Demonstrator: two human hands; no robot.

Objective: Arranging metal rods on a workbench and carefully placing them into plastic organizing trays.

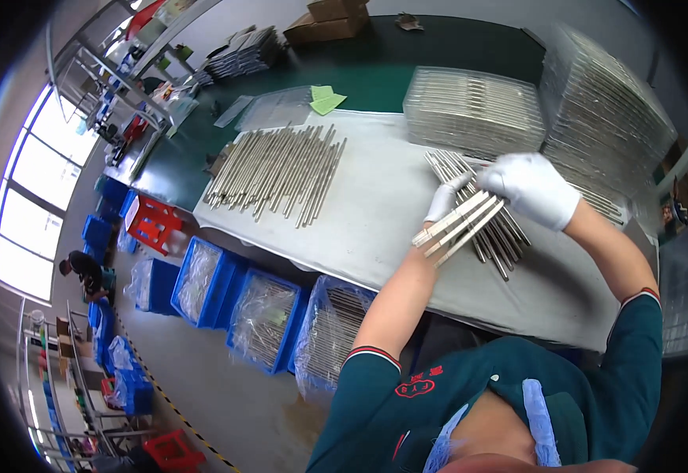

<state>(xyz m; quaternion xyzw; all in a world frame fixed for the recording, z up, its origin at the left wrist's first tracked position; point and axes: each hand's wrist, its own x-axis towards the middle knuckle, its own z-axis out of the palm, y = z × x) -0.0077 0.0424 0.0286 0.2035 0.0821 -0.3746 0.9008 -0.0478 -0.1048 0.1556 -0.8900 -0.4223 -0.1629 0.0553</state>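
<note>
My right hand [529,189], in a white glove, is closed around the far ends of several slim silvery metal rods [460,227]. The rods slant down to the left, above my left wrist. My left hand [441,203], also gloved, is at the same bundle with its thumb bent toward my right hand; its other fingers are mostly hidden. Below both hands a loose pile of metal rods [505,240] lies crossed on the white table cover [359,205]. A wider spread of rods [277,173] lies side by side farther left.
Clear plastic trays of rods [474,110] are stacked behind my hands, with a taller stack [608,102] at right. Green paper slips [326,100] and plastic sheets [273,109] lie at the back. Blue bins [265,319] line the table's front left; a person [87,272] is far left.
</note>
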